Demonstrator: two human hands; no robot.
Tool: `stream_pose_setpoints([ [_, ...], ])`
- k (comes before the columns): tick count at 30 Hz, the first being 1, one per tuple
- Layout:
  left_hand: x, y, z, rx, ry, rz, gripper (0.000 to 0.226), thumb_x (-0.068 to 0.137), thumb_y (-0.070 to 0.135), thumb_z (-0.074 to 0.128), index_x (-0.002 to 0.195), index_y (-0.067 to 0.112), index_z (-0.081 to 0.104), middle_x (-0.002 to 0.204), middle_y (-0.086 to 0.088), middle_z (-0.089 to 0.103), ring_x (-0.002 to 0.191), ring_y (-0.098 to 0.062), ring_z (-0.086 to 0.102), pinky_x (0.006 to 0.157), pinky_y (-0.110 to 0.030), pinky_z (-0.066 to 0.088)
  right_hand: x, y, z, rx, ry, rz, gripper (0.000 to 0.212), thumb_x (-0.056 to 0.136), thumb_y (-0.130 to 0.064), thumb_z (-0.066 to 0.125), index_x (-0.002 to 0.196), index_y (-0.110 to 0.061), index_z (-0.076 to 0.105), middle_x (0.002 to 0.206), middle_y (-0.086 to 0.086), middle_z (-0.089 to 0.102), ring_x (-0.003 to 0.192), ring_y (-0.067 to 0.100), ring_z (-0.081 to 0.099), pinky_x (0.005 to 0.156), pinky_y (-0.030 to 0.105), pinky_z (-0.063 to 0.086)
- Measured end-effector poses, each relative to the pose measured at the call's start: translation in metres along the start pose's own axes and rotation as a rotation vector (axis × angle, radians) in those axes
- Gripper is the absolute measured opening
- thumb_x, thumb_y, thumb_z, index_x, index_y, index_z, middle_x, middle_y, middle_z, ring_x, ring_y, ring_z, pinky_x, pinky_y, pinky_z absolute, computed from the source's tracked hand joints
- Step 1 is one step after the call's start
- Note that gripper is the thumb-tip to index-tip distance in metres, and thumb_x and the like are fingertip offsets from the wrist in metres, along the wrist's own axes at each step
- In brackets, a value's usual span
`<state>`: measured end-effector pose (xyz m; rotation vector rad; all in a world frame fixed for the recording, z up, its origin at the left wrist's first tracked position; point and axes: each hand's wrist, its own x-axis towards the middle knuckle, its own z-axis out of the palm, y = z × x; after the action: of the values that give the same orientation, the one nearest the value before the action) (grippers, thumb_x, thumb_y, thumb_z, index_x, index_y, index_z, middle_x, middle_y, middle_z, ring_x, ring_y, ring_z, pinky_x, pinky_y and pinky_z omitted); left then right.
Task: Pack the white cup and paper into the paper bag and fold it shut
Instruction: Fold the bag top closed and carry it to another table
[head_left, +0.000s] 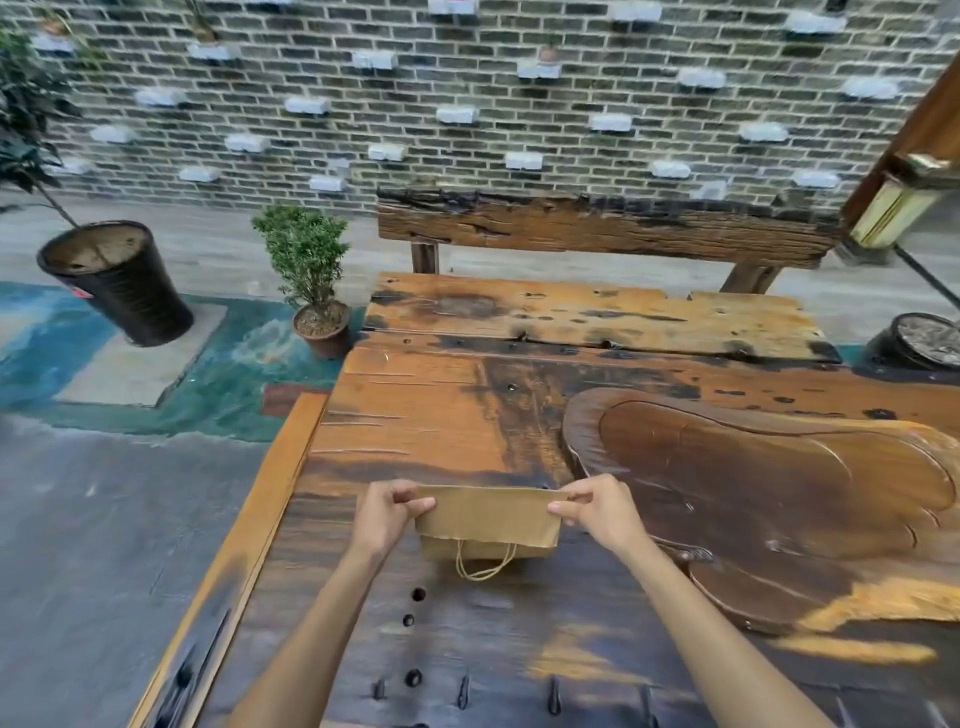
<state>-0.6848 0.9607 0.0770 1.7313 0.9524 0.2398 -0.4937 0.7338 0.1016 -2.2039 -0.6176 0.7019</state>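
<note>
Left hand (387, 514) pinched shut on the left corner of the paper bag (488, 522), thumb on the near face, fingers curled behind. Right hand (597, 512) pinched likewise on the right corner, low in the frame's centre. Top flap folded over toward the camera, twine handle (483, 564) dangling below. Light, thin, easily creased (likely to tear if yanked); best gripped at the corners along the fold. Cup and paper not visible, presumably inside. Standing on the dark wooden tabletop (415, 415), carved tray (779, 493) to the right.
</note>
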Motion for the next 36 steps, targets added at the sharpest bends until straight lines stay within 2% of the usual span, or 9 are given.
stream_pose_setpoints([
  [6,0.032,-0.025,0.016,-0.018,-0.005,-0.147,0.006,0.073,0.004,0.081,0.074,0.001,0.076,0.072,-0.004,0.070,0.073,-0.017,0.063,0.081,-0.034,0.055,0.036,0.028,0.025,-0.039,-0.018,0.092,0.009,0.072,-0.022,0.085,0.075,-0.014,0.082,0.066,0.004,0.076,0.055,0.001,0.059,0.072,0.031,0.057],
  [11,0.050,-0.040,0.029,-0.094,-0.081,-0.243,0.019,0.076,-0.005,0.076,0.072,0.013,0.076,0.078,-0.009,0.070,0.077,-0.018,0.064,0.080,-0.032,0.053,0.050,0.050,0.041,-0.018,-0.056,0.191,0.012,0.071,-0.021,0.087,0.074,-0.010,0.081,0.055,-0.002,0.069,0.050,0.000,0.054,0.065,0.023,0.049],
  [14,0.061,-0.051,0.037,-0.110,-0.094,-0.295,0.017,0.076,-0.005,0.076,0.079,0.012,0.077,0.087,-0.016,0.075,0.083,-0.021,0.067,0.087,-0.038,0.054,0.058,0.055,0.046,-0.010,-0.057,0.226,0.011,0.073,-0.014,0.085,0.074,-0.005,0.079,0.048,-0.010,0.061,0.040,-0.008,0.051,0.055,0.007,0.041],
  [18,0.071,-0.063,0.045,-0.071,-0.139,-0.310,0.015,0.078,-0.005,0.074,0.077,0.010,0.071,0.085,-0.014,0.071,0.081,-0.022,0.065,0.087,-0.039,0.055,0.066,0.065,0.050,-0.073,-0.108,0.259,0.015,0.074,-0.019,0.085,0.071,-0.007,0.076,0.044,-0.015,0.058,0.041,-0.008,0.053,0.053,0.009,0.039],
  [23,0.077,-0.075,0.051,0.031,-0.180,-0.301,0.016,0.076,-0.001,0.078,0.070,0.012,0.071,0.072,-0.005,0.070,0.071,-0.017,0.064,0.053,-0.008,0.047,0.076,0.071,0.053,-0.126,-0.161,0.285,0.024,0.073,-0.025,0.085,0.091,-0.010,0.080,0.063,-0.012,0.064,0.058,-0.001,0.056,0.060,0.011,0.042],
  [25,0.079,-0.076,0.051,0.066,-0.211,-0.279,0.013,0.074,0.005,0.081,0.073,0.014,0.073,0.077,-0.002,0.073,0.075,-0.014,0.066,0.058,-0.011,0.048,0.077,0.067,0.051,-0.140,-0.209,0.290,0.022,0.076,-0.021,0.083,0.096,-0.013,0.079,0.069,-0.010,0.066,0.067,0.005,0.059,0.062,0.010,0.042],
  [27,0.080,-0.076,0.051,0.097,-0.246,-0.242,0.013,0.073,0.015,0.084,0.081,0.021,0.076,0.089,0.002,0.075,0.086,-0.010,0.067,0.070,-0.021,0.051,0.078,0.065,0.052,-0.176,-0.258,0.265,0.026,0.076,-0.022,0.082,0.102,-0.015,0.079,0.091,-0.003,0.076,0.090,0.014,0.067,0.080,0.021,0.049],
  [30,0.077,-0.067,0.058,0.076,-0.290,-0.182,0.010,0.074,0.019,0.084,0.082,0.024,0.080,0.089,0.008,0.076,0.088,-0.002,0.066,0.075,-0.020,0.049,0.077,0.054,0.058,-0.244,-0.286,0.210,0.034,0.075,-0.037,0.081,0.106,-0.025,0.078,0.112,-0.010,0.075,0.111,0.006,0.064,0.103,0.030,0.046],
  [36,0.075,-0.061,0.070,0.007,-0.264,-0.193,0.012,0.071,0.016,0.085,0.073,0.027,0.081,0.083,0.005,0.079,0.079,-0.001,0.072,0.077,-0.018,0.053,0.070,0.037,0.080,-0.130,-0.230,0.197,0.013,0.084,-0.024,0.076,0.096,-0.021,0.081,0.101,-0.008,0.078,0.096,0.001,0.070,0.094,0.026,0.053],
])
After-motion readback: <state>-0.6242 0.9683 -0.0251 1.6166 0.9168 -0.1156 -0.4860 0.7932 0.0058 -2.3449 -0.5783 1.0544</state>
